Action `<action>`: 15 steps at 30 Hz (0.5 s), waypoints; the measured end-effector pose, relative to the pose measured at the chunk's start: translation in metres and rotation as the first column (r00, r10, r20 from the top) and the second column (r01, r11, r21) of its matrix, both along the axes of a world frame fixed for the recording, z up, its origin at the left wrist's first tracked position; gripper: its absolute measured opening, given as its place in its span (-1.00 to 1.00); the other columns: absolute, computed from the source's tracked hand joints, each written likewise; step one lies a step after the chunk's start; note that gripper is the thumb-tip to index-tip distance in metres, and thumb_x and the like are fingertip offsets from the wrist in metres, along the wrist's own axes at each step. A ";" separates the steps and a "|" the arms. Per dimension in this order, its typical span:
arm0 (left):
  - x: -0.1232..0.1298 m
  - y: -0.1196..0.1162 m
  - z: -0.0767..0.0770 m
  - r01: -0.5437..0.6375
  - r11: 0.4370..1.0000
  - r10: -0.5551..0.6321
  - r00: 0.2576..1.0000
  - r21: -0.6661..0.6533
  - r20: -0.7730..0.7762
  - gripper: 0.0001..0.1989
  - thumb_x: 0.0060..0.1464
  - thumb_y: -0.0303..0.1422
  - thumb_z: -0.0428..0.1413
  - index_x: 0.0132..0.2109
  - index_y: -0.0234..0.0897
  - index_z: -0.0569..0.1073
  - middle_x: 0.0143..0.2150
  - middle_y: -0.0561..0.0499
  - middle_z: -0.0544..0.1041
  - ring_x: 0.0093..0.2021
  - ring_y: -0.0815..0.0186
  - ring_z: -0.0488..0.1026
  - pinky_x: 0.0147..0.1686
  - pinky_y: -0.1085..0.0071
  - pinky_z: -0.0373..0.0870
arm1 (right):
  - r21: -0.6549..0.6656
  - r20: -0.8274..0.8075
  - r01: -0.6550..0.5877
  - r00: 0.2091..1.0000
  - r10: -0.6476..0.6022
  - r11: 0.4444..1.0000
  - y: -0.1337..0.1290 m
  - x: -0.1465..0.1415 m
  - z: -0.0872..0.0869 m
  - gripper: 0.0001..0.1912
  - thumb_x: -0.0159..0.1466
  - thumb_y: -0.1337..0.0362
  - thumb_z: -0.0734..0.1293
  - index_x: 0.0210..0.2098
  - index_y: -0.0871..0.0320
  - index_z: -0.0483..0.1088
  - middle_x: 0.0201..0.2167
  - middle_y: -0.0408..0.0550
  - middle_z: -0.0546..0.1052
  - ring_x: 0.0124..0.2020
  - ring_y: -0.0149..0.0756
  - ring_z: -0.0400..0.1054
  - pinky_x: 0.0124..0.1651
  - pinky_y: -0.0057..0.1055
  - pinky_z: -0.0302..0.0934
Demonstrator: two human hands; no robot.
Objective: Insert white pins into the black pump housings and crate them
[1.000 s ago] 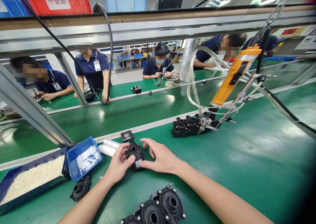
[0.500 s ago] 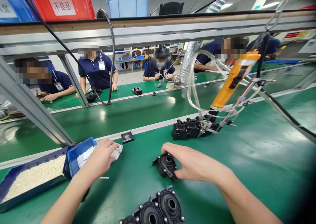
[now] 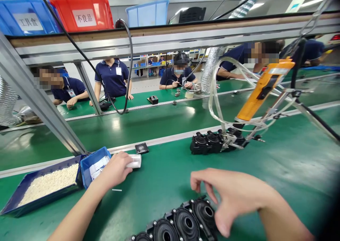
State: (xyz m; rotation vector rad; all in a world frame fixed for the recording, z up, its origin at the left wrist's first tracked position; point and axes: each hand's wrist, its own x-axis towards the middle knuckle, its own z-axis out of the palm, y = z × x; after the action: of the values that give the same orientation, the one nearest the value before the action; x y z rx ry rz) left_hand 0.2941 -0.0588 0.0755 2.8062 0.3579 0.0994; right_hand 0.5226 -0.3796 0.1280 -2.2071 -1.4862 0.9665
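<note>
Since half a second ago, the black housing under the right hand has come down to join the row, and that hand has let go; the left hand has shifted only a little.

Across the green tabletop, the row of black housings runs slantwise, from the near left towards the far right. Its end housing lies just left of the right hand, clearly the nearer one, whose fingers are spread and holding nothing; whether the thumb touches it I cannot tell. From the left hand, the row lies nearer the wearer and to the right. The left hand grasps a pale roll, its long axis pointing roughly rightward across the tabletop.

As for writing, the red bin reads 不良品 (defective products) and the blue bin reads 工具盒 (tool box). Print on the orange tool is too small to read.
</note>
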 end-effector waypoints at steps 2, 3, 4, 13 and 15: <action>0.000 -0.007 0.002 0.041 0.995 -0.041 0.999 -0.094 0.006 -0.75 0.21 -0.36 0.27 0.04 -0.17 0.63 0.05 -0.17 0.63 0.08 -0.02 0.54 0.10 0.15 0.42 | 0.108 -0.089 0.045 0.995 -0.035 0.993 0.018 0.010 -0.009 -0.51 -0.09 0.27 0.68 -0.17 0.03 0.56 -0.29 -0.20 0.60 -0.37 -0.29 0.39 -0.36 -0.42 0.15; 0.001 -0.010 0.002 0.060 0.989 -0.060 0.998 -0.138 0.007 -0.73 0.19 -0.35 0.30 0.05 -0.15 0.63 0.05 -0.14 0.63 0.07 0.01 0.55 0.10 0.19 0.44 | 0.190 -0.133 0.088 0.989 -0.063 0.978 0.029 0.013 -0.016 -0.62 0.00 0.26 0.63 -0.20 0.07 0.56 -0.24 -0.16 0.62 -0.35 -0.30 0.38 -0.35 -0.42 0.18; 0.001 -0.012 0.002 0.075 0.982 -0.075 0.997 -0.175 0.007 -0.71 0.16 -0.36 0.32 0.05 -0.14 0.63 0.06 -0.12 0.63 0.07 0.03 0.56 0.10 0.21 0.45 | 0.269 -0.167 0.134 0.982 -0.091 0.954 0.041 0.015 -0.024 -0.69 0.08 0.23 0.59 -0.21 0.10 0.54 -0.23 -0.12 0.62 -0.34 -0.30 0.36 -0.33 -0.41 0.20; -0.001 -0.006 -0.013 0.118 0.847 -0.074 0.992 -0.519 0.106 -0.36 -0.06 -0.49 0.38 0.21 -0.06 0.61 0.28 -0.17 0.58 0.33 -0.19 0.37 0.40 -0.12 0.14 | 0.441 -0.244 0.110 0.970 0.001 0.891 0.091 -0.009 -0.078 -0.65 0.18 0.11 0.58 -0.13 0.14 0.53 -0.21 -0.08 0.60 -0.39 -0.36 0.35 -0.30 -0.40 0.24; 0.004 -0.007 -0.015 0.116 0.801 -0.044 0.990 -0.587 0.135 -0.48 0.20 -0.36 0.25 0.30 -0.11 0.53 0.23 -0.19 0.61 0.21 -0.10 0.49 0.29 -0.04 0.29 | 0.462 -0.272 0.131 0.962 -0.001 0.877 0.092 -0.010 -0.079 -0.53 0.16 0.10 0.60 -0.01 0.11 0.50 -0.26 -0.15 0.54 -0.42 -0.39 0.30 -0.36 -0.43 0.19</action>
State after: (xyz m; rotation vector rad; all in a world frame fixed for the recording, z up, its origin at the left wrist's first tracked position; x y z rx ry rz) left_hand 0.2976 -0.0658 0.0607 2.1712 0.1941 0.1074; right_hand 0.5124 -0.2877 0.0485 -1.6910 -1.3381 0.7362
